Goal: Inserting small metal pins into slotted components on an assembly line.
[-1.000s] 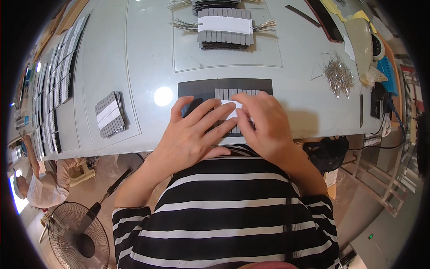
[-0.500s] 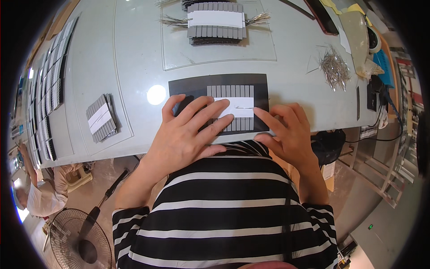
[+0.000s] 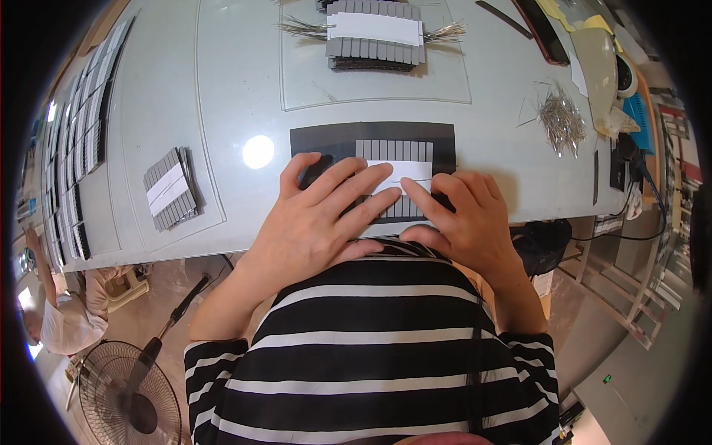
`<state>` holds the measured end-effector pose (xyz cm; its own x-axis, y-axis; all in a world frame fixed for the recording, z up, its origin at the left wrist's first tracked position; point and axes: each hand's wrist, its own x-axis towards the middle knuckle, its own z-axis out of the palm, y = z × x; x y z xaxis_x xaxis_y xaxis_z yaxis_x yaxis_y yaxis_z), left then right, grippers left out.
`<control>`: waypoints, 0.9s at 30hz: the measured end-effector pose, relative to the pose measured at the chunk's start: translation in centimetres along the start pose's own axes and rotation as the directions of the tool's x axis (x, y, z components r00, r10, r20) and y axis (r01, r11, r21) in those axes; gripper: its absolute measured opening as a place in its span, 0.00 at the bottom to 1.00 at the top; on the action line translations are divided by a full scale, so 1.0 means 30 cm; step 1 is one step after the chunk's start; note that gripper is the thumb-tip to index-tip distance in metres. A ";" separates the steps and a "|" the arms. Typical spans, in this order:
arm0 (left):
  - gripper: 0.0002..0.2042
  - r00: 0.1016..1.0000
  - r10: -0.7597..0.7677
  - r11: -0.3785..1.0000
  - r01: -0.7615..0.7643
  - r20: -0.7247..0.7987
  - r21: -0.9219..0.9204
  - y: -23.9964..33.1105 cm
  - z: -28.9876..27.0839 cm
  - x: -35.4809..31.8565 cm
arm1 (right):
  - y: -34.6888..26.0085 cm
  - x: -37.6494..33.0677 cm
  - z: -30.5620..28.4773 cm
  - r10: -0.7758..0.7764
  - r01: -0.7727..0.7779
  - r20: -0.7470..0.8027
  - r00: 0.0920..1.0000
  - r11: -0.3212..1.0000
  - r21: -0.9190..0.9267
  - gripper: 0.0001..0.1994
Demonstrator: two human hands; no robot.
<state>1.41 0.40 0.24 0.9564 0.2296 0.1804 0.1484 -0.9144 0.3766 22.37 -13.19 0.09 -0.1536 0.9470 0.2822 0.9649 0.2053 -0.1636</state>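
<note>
A row of grey slats crossed by a white strip lies on a black mat at the table's near edge. My left hand rests over its left part, fingers spread, the fingertips pressing on the strip. My right hand comes in from the right. Its index finger stretches out and touches the strip, while the other fingers curl in and the thumb stays apart. A thin dark line, perhaps a wire or a slit, runs along the strip by that fingertip. Part of the slats is hidden under my hands.
A slatted stack with wire ends sits at the back. Loose thin wires form a pile at right. A small slatted stack lies at left, beyond it rows of slatted pieces. A phone lies far right; a fan stands below.
My right index finger has slid left along the white strip, from its right end to near the left hand's fingertips. The left hand keeps its place on the piece. The view has shifted slightly.
</note>
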 end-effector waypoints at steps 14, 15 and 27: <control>0.21 0.940 -0.011 0.977 0.083 -0.341 0.196 -0.016 -0.017 -0.116 | -0.033 0.007 0.037 0.000 0.000 -0.030 1.000 1.000 -0.005 0.29; 0.19 0.929 -0.051 0.961 0.146 -0.368 0.236 -0.020 -0.012 -0.136 | -0.031 0.007 0.038 -0.001 0.001 -0.033 0.999 1.000 0.002 0.29; 0.20 0.941 -0.178 0.973 0.212 -0.289 0.092 0.027 0.005 -0.072 | -0.033 0.007 0.042 0.009 -0.007 -0.035 0.999 0.998 0.054 0.30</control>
<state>-0.50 -0.88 0.03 0.8004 0.4752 0.3654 0.3707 -0.8714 0.3213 21.11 -12.89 -0.86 -0.1375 0.9395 0.3138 0.9529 0.2119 -0.2168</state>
